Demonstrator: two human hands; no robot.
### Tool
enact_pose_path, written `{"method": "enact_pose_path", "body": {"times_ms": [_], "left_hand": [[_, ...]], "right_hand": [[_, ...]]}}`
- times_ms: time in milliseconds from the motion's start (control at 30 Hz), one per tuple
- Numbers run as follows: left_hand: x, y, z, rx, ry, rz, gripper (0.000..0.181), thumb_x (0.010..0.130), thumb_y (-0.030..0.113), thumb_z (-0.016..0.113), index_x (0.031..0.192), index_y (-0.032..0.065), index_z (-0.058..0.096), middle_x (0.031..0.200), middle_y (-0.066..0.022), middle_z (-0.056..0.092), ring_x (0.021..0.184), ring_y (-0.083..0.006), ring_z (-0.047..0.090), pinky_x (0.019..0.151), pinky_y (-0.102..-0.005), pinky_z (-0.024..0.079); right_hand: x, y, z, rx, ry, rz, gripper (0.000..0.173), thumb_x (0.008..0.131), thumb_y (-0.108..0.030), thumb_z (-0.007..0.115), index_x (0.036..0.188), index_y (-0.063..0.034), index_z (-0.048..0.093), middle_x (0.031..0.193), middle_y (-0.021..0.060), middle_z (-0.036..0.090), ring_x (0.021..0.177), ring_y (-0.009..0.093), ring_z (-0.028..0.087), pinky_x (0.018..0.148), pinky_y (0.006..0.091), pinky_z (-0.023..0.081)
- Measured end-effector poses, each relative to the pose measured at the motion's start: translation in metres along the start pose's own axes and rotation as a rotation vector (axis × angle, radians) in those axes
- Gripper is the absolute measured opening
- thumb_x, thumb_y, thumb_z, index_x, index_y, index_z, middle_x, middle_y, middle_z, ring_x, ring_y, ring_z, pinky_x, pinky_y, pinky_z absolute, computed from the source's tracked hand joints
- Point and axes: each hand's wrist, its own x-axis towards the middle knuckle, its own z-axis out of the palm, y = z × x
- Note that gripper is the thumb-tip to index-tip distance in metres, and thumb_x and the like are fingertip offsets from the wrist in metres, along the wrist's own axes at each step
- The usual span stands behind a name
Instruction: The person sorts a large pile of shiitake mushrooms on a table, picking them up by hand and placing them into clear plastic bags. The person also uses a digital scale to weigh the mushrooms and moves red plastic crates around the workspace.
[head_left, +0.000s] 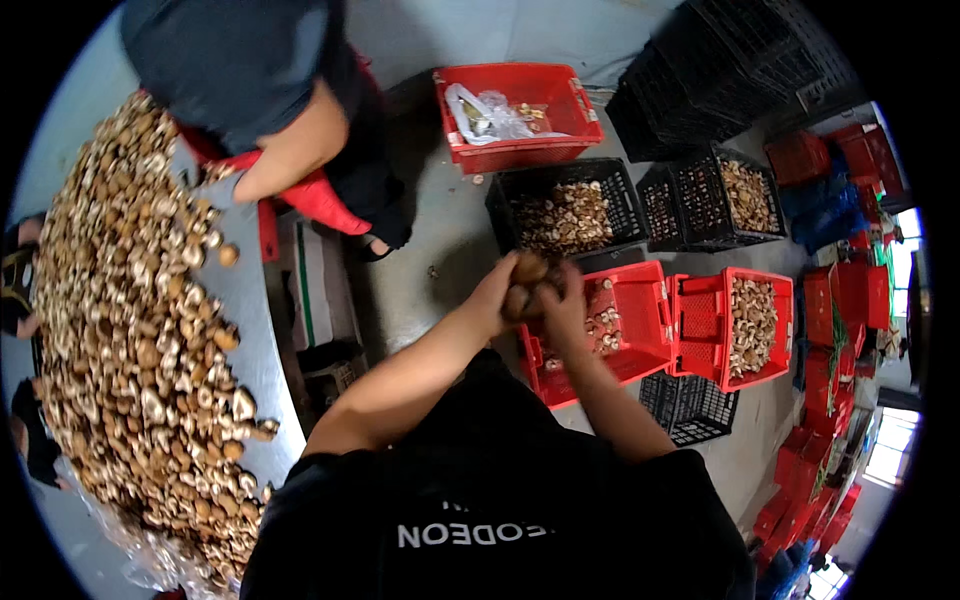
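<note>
Several brown mushrooms (529, 268) with round caps are gathered between my two hands, in front of my chest. My left hand (501, 294) cups them from the left, while my right hand (564, 306), slightly blurred, closes on them from the right. Below my hands stands a red plastic crate (641, 345) with a few mushrooms (606, 330) on its bottom. Just beyond it, a black plastic crate (628, 196) holds a thicker layer of mushrooms (574, 217).
At left a metal table (262, 382) bears a large mushroom heap (150, 337); a co-worker (240, 75) leans over it. Another red crate (517, 154) holds plastic bags. Filled crates, a red one (784, 330) and a black one (690, 217), stand right. Black crates (697, 67) are stacked behind.
</note>
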Motion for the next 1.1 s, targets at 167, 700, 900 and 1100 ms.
{"method": "enact_pose_path", "body": {"times_ms": [167, 700, 900, 1100], "left_hand": [[0.139, 0.047, 0.061, 0.531, 0.326, 0.146, 0.073, 0.090, 0.054, 0.045, 0.145, 0.0129, 0.018, 0.139, -0.0129, 0.039, 0.118, -0.0308, 0.047, 0.100, -0.0462, 0.036], [-0.196, -0.103, -0.214, 0.523, 0.971, 0.268, 0.024, 0.084, 0.020, 0.054, 0.102, 0.0070, 0.063, 0.085, -0.0065, 0.063, 0.068, -0.0142, 0.058, 0.059, -0.0305, 0.048], [-0.309, -0.194, -0.162, -0.017, 1.099, 0.699, 0.030, 0.091, 0.030, 0.052, 0.109, 0.0065, 0.059, 0.102, -0.0059, 0.063, 0.086, -0.0155, 0.061, 0.077, -0.0289, 0.049], [-0.370, -0.305, -0.206, 0.164, 1.252, 0.951, 0.030, 0.086, 0.023, 0.052, 0.107, 0.0026, 0.060, 0.092, -0.0094, 0.065, 0.083, -0.0181, 0.061, 0.074, -0.0305, 0.048]], "right_hand": [[0.173, 0.038, -0.145, -0.394, 0.225, -0.019, 0.058, 0.090, -0.021, 0.054, 0.136, 0.0050, 0.033, 0.137, 0.0233, 0.040, 0.128, 0.036, 0.038, 0.105, 0.0340, 0.029], [0.076, 0.219, -0.023, -0.336, -0.776, 0.803, 0.024, 0.087, -0.031, 0.056, 0.092, -0.0077, 0.057, 0.074, 0.0045, 0.057, 0.063, 0.016, 0.052, 0.058, 0.0271, 0.045], [0.052, 0.141, 0.158, -0.757, -1.194, 0.053, 0.024, 0.083, -0.016, 0.062, 0.097, 0.0018, 0.058, 0.081, 0.0072, 0.058, 0.071, 0.017, 0.055, 0.067, 0.0304, 0.046], [-0.172, -0.014, 0.285, -0.292, -1.344, -0.427, 0.022, 0.083, -0.002, 0.056, 0.104, 0.0043, 0.058, 0.089, 0.0049, 0.057, 0.079, 0.012, 0.052, 0.074, 0.0242, 0.043]]}}
